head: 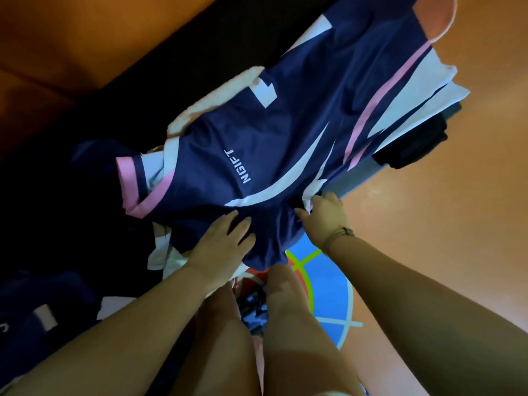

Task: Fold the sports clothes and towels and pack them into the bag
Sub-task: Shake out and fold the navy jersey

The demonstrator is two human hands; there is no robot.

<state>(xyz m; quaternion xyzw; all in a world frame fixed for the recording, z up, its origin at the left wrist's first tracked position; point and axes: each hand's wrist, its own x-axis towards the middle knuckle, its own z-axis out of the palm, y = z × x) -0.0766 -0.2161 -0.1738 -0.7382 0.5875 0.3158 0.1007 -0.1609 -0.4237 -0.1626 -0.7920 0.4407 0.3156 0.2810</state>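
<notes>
A navy sports jersey with white and pink stripes lies spread across a dark bench, its near hem hanging toward me. My left hand rests flat on the near hem with fingers straight. To its right, my right hand grips the jersey's white-trimmed edge between curled fingers. A white towel peeks out from under the jersey's far left side. More white cloth lies under my left wrist. A dark navy bag or garment with a white patch sits at the lower left.
A dark bench runs diagonally across an orange floor. A black item sits on the bench's grey edge at right. Blue floor markings with green and white lines lie by my legs.
</notes>
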